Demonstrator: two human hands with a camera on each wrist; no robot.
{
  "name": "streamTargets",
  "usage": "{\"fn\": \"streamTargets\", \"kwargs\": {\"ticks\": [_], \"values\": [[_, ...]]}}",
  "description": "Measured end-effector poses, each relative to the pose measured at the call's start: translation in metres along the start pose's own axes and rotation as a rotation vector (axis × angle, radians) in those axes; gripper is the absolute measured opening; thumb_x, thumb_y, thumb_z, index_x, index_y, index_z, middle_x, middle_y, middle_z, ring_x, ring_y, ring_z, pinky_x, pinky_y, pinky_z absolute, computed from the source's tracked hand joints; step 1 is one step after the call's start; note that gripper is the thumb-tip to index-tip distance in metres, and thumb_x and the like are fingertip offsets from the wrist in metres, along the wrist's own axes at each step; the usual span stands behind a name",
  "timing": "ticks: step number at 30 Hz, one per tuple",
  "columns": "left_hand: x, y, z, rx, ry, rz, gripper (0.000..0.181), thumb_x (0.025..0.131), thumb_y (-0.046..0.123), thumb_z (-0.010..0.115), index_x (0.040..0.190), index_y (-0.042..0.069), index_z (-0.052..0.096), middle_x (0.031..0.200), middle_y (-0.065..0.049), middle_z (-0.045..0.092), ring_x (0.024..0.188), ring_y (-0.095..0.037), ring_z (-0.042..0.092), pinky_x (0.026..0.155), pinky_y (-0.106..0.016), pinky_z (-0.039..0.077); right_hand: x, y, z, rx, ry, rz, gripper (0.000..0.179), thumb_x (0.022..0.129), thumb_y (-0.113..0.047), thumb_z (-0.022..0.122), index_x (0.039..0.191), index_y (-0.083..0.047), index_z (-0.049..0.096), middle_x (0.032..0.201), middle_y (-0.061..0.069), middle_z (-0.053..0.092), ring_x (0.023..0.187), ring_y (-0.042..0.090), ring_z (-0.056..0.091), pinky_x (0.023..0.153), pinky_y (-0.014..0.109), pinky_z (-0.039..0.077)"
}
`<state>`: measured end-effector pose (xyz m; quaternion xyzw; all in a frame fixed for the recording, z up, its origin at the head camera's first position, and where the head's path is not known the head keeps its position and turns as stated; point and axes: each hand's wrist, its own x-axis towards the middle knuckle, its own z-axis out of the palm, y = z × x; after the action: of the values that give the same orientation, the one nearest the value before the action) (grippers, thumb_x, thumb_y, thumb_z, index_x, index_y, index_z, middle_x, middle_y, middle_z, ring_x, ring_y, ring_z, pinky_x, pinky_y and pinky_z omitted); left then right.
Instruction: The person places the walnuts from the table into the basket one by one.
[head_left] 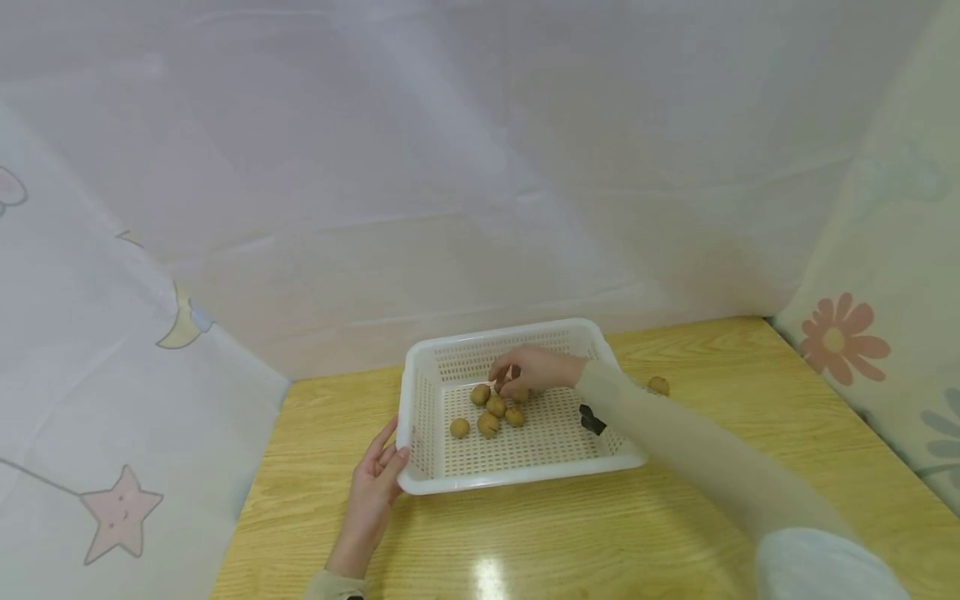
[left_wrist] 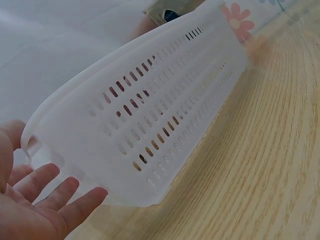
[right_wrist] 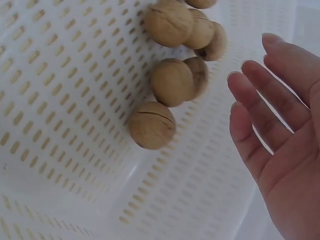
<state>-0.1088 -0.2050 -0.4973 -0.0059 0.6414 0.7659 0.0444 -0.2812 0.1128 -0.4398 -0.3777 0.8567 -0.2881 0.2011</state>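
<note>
A white slotted plastic basket (head_left: pixel 517 479) stands on the wooden table. Several walnuts (head_left: pixel 488 425) lie clustered in its left and middle part, some with a visible seam crack (right_wrist: pixel 152 126). My left hand (head_left: pixel 372 483) holds the basket at its left side, thumb over the rim and fingers along the outer wall (left_wrist: pixel 170 90). Inside the basket, my right hand (head_left: pixel 536 368) hovers at the back of the walnuts, its fingers loosely bent. The right wrist view shows that hand (right_wrist: pixel 285 135) with nothing in its palm, beside the nuts.
One more walnut (head_left: pixel 658 385) sits on the table (head_left: pixel 720 392) to the right of the basket, near my right forearm. A pale cloth backdrop (head_left: pixel 480 208) rises behind the table's far edge, with patterned cloth (head_left: pixel 832 333) at the sides.
</note>
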Motion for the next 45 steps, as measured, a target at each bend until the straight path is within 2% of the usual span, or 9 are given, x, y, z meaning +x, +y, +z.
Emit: {"fn": "streamTargets", "kwargs": {"ticks": [5, 8, 14, 17, 23, 29, 32, 39, 45], "values": [[0.0, -0.001, 0.0, -0.003, -0.005, -0.002, 0.063, 0.107, 0.013, 0.058, 0.164, 0.011, 0.03, 0.159, -0.025, 0.042, 0.135, -0.033, 0.057, 0.1, -0.045, 0.056, -0.02, -0.011, -0.017, -0.019, 0.007, -0.014, 0.03, 0.101, -0.013, 0.07, 0.131, -0.011, 0.07, 0.127, 0.01, 0.072, 0.103, 0.014, 0.065, 0.089, 0.034, 0.056], [0.0, 0.0, -0.001, -0.009, -0.002, 0.0, 0.064, 0.107, 0.012, 0.058, 0.164, 0.011, 0.03, 0.16, -0.023, 0.042, 0.135, -0.032, 0.056, 0.1, -0.045, 0.056, -0.035, -0.02, -0.028, -0.036, 0.017, -0.04, 0.029, 0.101, -0.014, 0.07, 0.13, -0.01, 0.07, 0.126, 0.007, 0.072, 0.102, 0.013, 0.066, 0.09, 0.034, 0.056], [0.001, 0.003, -0.001, -0.001, 0.002, 0.001, 0.064, 0.107, 0.012, 0.057, 0.164, 0.011, 0.029, 0.16, -0.024, 0.042, 0.134, -0.029, 0.058, 0.101, -0.043, 0.056, -0.067, -0.022, -0.047, -0.062, 0.093, -0.078, 0.025, 0.1, -0.017, 0.072, 0.124, -0.012, 0.073, 0.12, -0.001, 0.073, 0.098, 0.012, 0.066, 0.085, 0.034, 0.056], [0.001, 0.003, -0.001, 0.008, 0.002, -0.002, 0.063, 0.107, 0.013, 0.057, 0.164, 0.012, 0.03, 0.16, -0.024, 0.042, 0.134, -0.028, 0.058, 0.101, -0.042, 0.055, -0.082, -0.013, -0.052, -0.05, 0.118, -0.066, 0.024, 0.099, -0.016, 0.073, 0.123, -0.013, 0.074, 0.12, -0.002, 0.073, 0.099, 0.013, 0.066, 0.081, 0.032, 0.056], [0.0, 0.002, -0.001, 0.016, -0.011, 0.006, 0.063, 0.108, 0.014, 0.057, 0.164, 0.012, 0.03, 0.159, -0.025, 0.042, 0.134, -0.029, 0.058, 0.1, -0.04, 0.057, -0.118, 0.005, -0.059, -0.038, 0.17, -0.023, 0.025, 0.1, -0.021, 0.072, 0.124, -0.013, 0.073, 0.12, -0.001, 0.072, 0.101, 0.014, 0.066, 0.082, 0.033, 0.056], [0.0, 0.001, 0.0, 0.003, -0.007, 0.0, 0.062, 0.107, 0.013, 0.058, 0.164, 0.012, 0.031, 0.159, -0.024, 0.043, 0.134, -0.03, 0.058, 0.1, -0.041, 0.056, -0.156, 0.025, -0.06, 0.016, 0.228, 0.1, 0.028, 0.101, -0.027, 0.072, 0.125, -0.014, 0.072, 0.122, 0.002, 0.072, 0.103, 0.015, 0.065, 0.086, 0.035, 0.055], [0.001, 0.002, 0.0, -0.002, 0.0, -0.002, 0.062, 0.107, 0.013, 0.058, 0.164, 0.013, 0.032, 0.159, -0.024, 0.043, 0.134, -0.03, 0.058, 0.1, -0.041, 0.056, -0.17, 0.039, -0.059, 0.025, 0.259, 0.129, 0.028, 0.101, -0.027, 0.071, 0.126, -0.013, 0.072, 0.124, 0.003, 0.072, 0.103, 0.016, 0.065, 0.085, 0.035, 0.055], [0.0, 0.002, 0.0, -0.002, 0.007, -0.003, 0.062, 0.107, 0.012, 0.058, 0.163, 0.013, 0.033, 0.158, -0.023, 0.045, 0.132, -0.03, 0.059, 0.098, -0.042, 0.057, -0.196, 0.077, -0.049, 0.009, 0.302, 0.181, 0.028, 0.101, -0.024, 0.071, 0.126, -0.01, 0.072, 0.122, 0.007, 0.072, 0.102, 0.015, 0.065, 0.083, 0.034, 0.056], [0.0, 0.002, 0.0, -0.006, 0.0, 0.0, 0.062, 0.107, 0.011, 0.057, 0.164, 0.012, 0.032, 0.158, -0.024, 0.045, 0.132, -0.029, 0.06, 0.099, -0.042, 0.057, -0.207, 0.106, -0.036, 0.005, 0.342, 0.216, 0.031, 0.1, -0.02, 0.073, 0.127, -0.005, 0.071, 0.12, 0.013, 0.073, 0.097, 0.014, 0.066, 0.076, 0.028, 0.057]]}}
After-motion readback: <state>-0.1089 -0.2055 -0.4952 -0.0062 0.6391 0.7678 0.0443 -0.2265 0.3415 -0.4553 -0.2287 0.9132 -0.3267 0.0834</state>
